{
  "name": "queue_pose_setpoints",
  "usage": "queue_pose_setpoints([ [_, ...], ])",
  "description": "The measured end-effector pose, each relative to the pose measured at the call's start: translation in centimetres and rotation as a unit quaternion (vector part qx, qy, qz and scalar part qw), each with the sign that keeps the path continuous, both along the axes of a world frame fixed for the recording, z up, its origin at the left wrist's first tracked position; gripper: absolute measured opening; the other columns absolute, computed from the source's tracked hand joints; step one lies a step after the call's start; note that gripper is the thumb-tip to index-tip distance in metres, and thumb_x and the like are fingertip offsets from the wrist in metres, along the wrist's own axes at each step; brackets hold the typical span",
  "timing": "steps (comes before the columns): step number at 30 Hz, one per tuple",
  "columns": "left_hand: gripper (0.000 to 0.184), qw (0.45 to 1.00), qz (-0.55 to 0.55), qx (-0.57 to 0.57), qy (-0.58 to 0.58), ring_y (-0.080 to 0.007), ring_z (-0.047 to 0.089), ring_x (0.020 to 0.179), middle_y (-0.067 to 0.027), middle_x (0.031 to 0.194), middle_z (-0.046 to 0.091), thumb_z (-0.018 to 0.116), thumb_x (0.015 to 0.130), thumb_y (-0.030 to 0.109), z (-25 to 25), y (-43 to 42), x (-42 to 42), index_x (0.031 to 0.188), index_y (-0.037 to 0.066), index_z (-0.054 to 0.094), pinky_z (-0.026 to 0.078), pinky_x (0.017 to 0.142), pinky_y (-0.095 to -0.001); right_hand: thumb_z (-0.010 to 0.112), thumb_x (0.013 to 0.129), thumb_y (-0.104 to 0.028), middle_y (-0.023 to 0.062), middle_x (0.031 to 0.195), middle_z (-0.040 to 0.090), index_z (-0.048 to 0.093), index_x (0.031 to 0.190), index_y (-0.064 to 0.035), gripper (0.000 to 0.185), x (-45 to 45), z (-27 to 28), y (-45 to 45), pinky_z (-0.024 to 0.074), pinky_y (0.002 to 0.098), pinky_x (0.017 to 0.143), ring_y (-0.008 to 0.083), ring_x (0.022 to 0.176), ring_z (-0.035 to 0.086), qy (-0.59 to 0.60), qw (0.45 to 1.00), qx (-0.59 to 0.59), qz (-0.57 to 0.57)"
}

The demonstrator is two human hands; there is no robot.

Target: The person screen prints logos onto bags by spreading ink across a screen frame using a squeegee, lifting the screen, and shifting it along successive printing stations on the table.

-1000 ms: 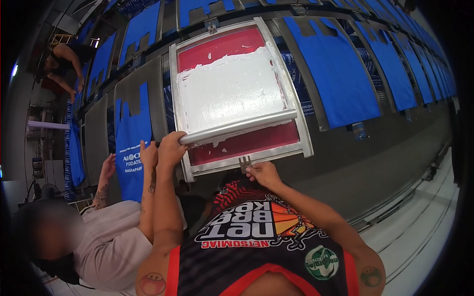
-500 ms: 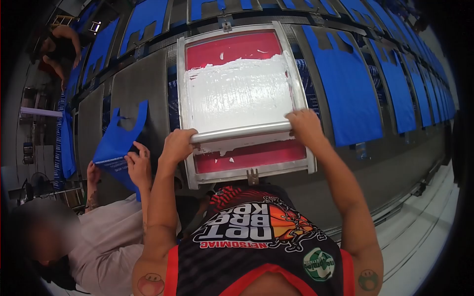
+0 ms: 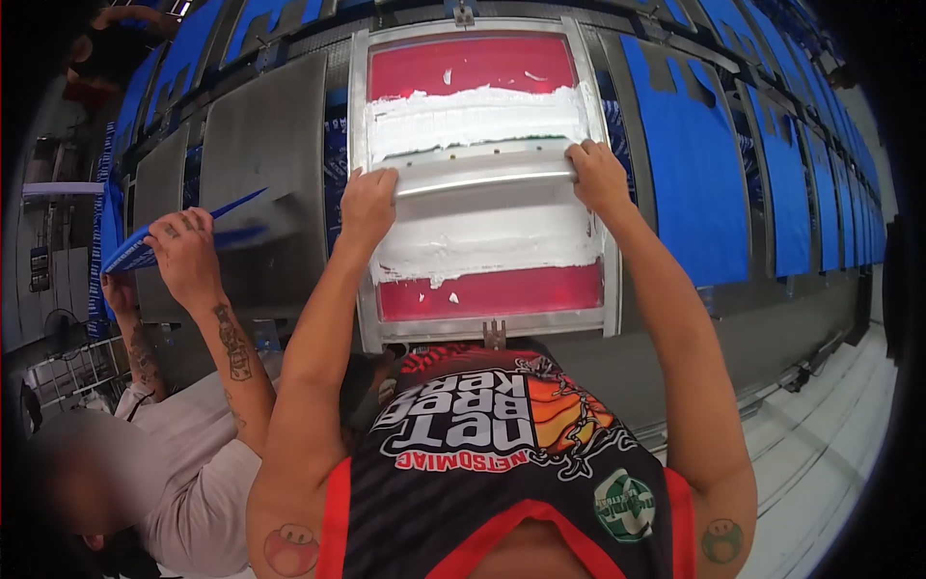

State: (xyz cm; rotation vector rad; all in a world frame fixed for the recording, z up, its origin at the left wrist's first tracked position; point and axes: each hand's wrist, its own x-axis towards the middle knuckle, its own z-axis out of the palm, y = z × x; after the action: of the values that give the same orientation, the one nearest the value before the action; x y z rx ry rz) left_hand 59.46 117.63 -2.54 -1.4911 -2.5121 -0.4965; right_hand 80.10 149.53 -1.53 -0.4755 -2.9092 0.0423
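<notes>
In front of me lies a screen printing frame (image 3: pixel 363 280) with a red mesh (image 3: pixel 463 68) and a wide band of white ink (image 3: pixel 482 246) across it. A long squeegee (image 3: pixel 487 174) spans the mesh near its middle, its edge in the ink. The left end of its bar is in the closed grip of my left hand (image 3: pixel 369 201). At the right end my right hand (image 3: pixel 600 178) is wrapped round the same bar. Small flecks of white ink dot the red areas above and below the band.
Blue bag-shaped fabric pieces (image 3: pixel 690 174) lie on dark boards in rows to the right and at the back. On my left a co-worker's hands (image 3: pixel 183 256) hold a blue fabric piece (image 3: pixel 140 253) beside a dark board (image 3: pixel 265 164). A metal clamp (image 3: pixel 494 334) sits at the frame's near edge.
Both my hands have pushed the squeegee away from me, from the near part of the mesh to its middle. The co-worker's hands have moved left with the blue fabric, off the dark board.
</notes>
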Motion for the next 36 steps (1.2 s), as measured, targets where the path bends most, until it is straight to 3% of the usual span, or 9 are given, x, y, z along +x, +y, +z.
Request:
queue_pose_setpoints([
  [5,0.031,0.984,0.002,-0.089,-0.153,-0.037,0.061,0.085,-0.0148,0.09,0.066,0.055,0.071,-0.003,8.6,-6.2,6.4,0.1,0.004,0.064,0.046,0.085,-0.0452,0.064,0.066,0.002,0.0076,0.102,0.065,0.066,0.099,-0.0087,0.035,8.4,6.5,-4.4,0.0505,0.0381,0.08,0.0299,0.094,0.061,-0.051,0.986,-0.152,0.041],
  [10,0.03,0.926,0.046,-0.225,-0.299,-0.0348,0.061,0.088,-0.0137,0.09,0.067,0.055,0.071,-0.003,7.0,-7.9,8.8,0.098,0.005,0.065,0.045,0.09,-0.0454,0.066,0.065,-0.002,0.0099,0.098,0.067,0.066,0.095,-0.0073,0.031,10.5,5.9,-7.2,0.0522,0.0403,0.076,0.0313,0.089,0.063,-0.084,0.981,-0.174,0.01],
  [13,0.026,0.989,0.029,-0.095,-0.109,-0.0288,0.063,0.09,-0.0116,0.089,0.066,0.061,0.062,-0.004,3.7,-10.2,11.4,0.086,0.006,0.065,0.045,0.098,-0.0472,0.066,0.066,-0.003,0.0065,0.088,0.069,0.068,0.087,-0.0125,0.023,14.1,2.0,-9.1,0.0536,0.0381,0.071,0.0269,0.081,0.066,-0.067,0.989,-0.126,-0.026],
  [17,0.026,1.0,0.02,0.003,-0.018,-0.0332,0.055,0.07,-0.0124,0.073,0.057,0.062,0.057,-0.002,0.2,-5.3,4.9,0.082,0.005,0.064,0.045,0.082,-0.0463,0.062,0.074,-0.009,0.0061,0.072,0.065,0.067,0.08,-0.0148,0.009,7.9,-0.5,-4.4,0.0534,0.0358,0.057,0.0242,0.068,0.066,0.012,1.0,-0.016,-0.012],
  [19,0.026,0.999,0.009,-0.004,0.036,-0.0313,0.059,0.069,-0.0129,0.071,0.061,0.063,0.062,0.005,-1.4,-0.4,-2.3,0.087,0.007,0.069,0.045,0.076,-0.0442,0.064,0.074,-0.012,0.008,0.078,0.068,0.07,0.089,-0.0157,0.016,1.2,-0.6,0.8,0.0558,0.0398,0.063,0.029,0.068,0.068,-0.004,1.0,-0.013,-0.018],
  [23,0.018,0.986,0.062,-0.138,-0.069,-0.0339,0.067,0.08,-0.0169,0.081,0.068,0.066,0.071,0.014,4.5,6.9,-9.4,0.087,0.007,0.071,0.054,0.071,-0.0453,0.068,0.072,-0.019,0.0132,0.086,0.069,0.07,0.097,-0.0158,0.025,-7.6,3.9,7.1,0.0545,0.0458,0.074,0.0334,0.081,0.068,-0.141,0.989,-0.052,-0.009],
  [27,0.015,0.976,0.05,-0.2,-0.073,-0.0338,0.066,0.072,-0.0178,0.071,0.065,0.066,0.069,0.01,7.6,0.4,-2.2,0.083,0.007,0.071,0.052,0.066,-0.0457,0.07,0.07,-0.018,0.0112,0.082,0.069,0.072,0.099,-0.0206,0.029,0.4,4.9,1.2,0.0547,0.0427,0.071,0.0303,0.075,0.068,-0.183,0.98,-0.055,-0.052],
  [32,0.023,0.994,0.051,-0.009,-0.101,-0.0303,0.059,0.072,-0.0109,0.073,0.063,0.061,0.059,-0.003,3.4,-7.2,10.2,0.08,0.006,0.066,0.043,0.081,-0.0438,0.066,0.065,-0.004,0.0062,0.076,0.067,0.069,0.083,-0.016,0.022,10.4,1.6,-5.7,0.0527,0.0389,0.061,0.0268,0.069,0.064,-0.008,0.994,-0.109,-0.003],
  [36,0.021,1.0,0.021,0.002,0.019,-0.0308,0.056,0.068,-0.0107,0.071,0.059,0.06,0.064,0.004,-0.6,-0.7,-0.3,0.084,0.008,0.066,0.04,0.071,-0.0444,0.062,0.073,-0.01,0.0072,0.077,0.068,0.07,0.085,-0.0164,0.015,2.2,-1.0,1.1,0.0534,0.0398,0.06,0.0269,0.068,0.066,-0.024,0.999,-0.025,-0.027],
])
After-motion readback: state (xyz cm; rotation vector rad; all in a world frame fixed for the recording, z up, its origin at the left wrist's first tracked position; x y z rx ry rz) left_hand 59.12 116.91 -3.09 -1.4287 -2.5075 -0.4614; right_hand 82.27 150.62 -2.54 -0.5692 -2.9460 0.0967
